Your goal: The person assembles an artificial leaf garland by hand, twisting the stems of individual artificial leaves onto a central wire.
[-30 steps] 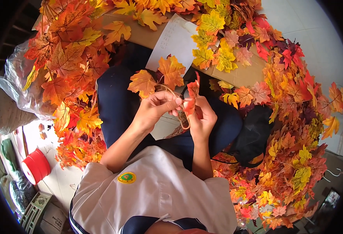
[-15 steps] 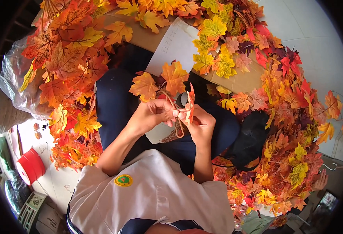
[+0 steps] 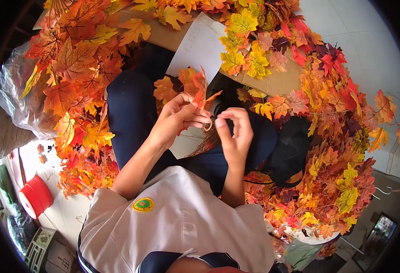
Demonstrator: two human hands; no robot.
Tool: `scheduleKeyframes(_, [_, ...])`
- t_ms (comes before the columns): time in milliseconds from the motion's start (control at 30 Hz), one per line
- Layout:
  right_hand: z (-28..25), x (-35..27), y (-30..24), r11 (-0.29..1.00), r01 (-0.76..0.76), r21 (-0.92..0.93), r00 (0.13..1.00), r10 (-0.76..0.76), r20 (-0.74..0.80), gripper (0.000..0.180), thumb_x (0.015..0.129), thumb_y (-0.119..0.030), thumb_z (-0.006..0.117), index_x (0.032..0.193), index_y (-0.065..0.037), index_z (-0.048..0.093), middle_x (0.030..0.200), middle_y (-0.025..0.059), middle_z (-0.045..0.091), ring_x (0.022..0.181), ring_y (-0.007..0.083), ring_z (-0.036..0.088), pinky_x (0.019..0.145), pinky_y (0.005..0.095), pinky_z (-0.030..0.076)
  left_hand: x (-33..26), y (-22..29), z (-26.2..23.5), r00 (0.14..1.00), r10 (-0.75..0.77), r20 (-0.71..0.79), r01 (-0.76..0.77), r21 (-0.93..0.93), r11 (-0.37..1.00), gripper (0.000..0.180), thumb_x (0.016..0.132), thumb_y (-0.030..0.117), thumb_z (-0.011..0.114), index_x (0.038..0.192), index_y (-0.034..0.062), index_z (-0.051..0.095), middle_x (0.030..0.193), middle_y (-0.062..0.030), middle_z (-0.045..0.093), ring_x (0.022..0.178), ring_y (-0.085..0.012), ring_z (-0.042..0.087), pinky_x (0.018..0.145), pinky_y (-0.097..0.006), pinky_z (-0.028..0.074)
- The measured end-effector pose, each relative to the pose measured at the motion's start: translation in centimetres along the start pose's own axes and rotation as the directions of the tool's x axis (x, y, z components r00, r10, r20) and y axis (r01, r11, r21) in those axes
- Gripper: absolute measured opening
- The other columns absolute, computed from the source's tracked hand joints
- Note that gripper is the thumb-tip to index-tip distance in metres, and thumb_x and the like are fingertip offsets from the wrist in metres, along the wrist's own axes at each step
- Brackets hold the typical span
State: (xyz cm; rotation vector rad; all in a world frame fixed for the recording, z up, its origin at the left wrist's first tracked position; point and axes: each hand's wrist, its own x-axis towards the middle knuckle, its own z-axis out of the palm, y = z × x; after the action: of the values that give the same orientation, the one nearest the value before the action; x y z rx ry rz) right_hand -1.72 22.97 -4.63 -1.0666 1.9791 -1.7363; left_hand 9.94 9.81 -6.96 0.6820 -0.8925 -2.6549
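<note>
My left hand (image 3: 175, 120) pinches the stem of a red-orange fake maple leaf (image 3: 200, 88) that stands up above my lap. Two more orange leaves (image 3: 166, 88) hang just behind it on the same thin brown vine (image 3: 207, 126). My right hand (image 3: 234, 132) is close beside the left one, its fingertips closed on the vine's thin end. Both hands hover over my dark blue trousers (image 3: 127, 109). A bundle of brown strands (image 3: 207, 143) trails down between the hands.
Heaps of orange, red and yellow fake leaves ring my lap: a pile on the left (image 3: 75, 73) and a garland on the right (image 3: 336, 150). A white paper sheet (image 3: 200, 45) lies on brown cardboard (image 3: 277, 82). A red spool (image 3: 36, 195) sits low left by a clear plastic bag (image 3: 9, 95).
The hands have drawn slightly apart. The left hand has lifted the red-orange leaf upward, and the right hand has shifted right along the vine. The view has tilted a little.
</note>
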Motion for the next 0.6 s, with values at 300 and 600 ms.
scheduleKeyframes(300, [1.4, -3.1, 0.0, 0.987, -0.136, 0.087, 0.988, 0.129, 0.080, 0.009, 0.094, -0.004, 0.059, 0.095, 0.004, 0.056, 0.092, 0.0061, 0.062, 0.087, 0.0121, 0.062, 0.079, 0.0232, 0.047, -0.4, -1.1, -0.3, 0.993, 0.104, -0.053, -0.096, 0.125, 0.988, 0.018, 0.090, 0.018, 0.068, 0.097, 0.0056, 0.057, 0.087, -0.0053, 0.069, 0.074, -0.0094, 0.063, 0.066, -0.022, 0.048])
scheduleKeyframes(600, [0.8, -2.0, -2.7, 0.971, 0.163, -0.175, 0.971, -0.127, 0.201, 0.009, 0.094, -0.007, 0.058, 0.094, 0.002, 0.056, 0.079, 0.0105, 0.058, 0.064, 0.0177, 0.058, 0.058, 0.0295, 0.047, -1.3, -0.4, -0.9, 0.999, -0.015, 0.051, 0.013, 0.022, 1.000, 0.013, 0.089, 0.015, 0.067, 0.091, 0.0021, 0.068, 0.081, -0.0029, 0.066, 0.072, -0.0094, 0.058, 0.070, -0.023, 0.046])
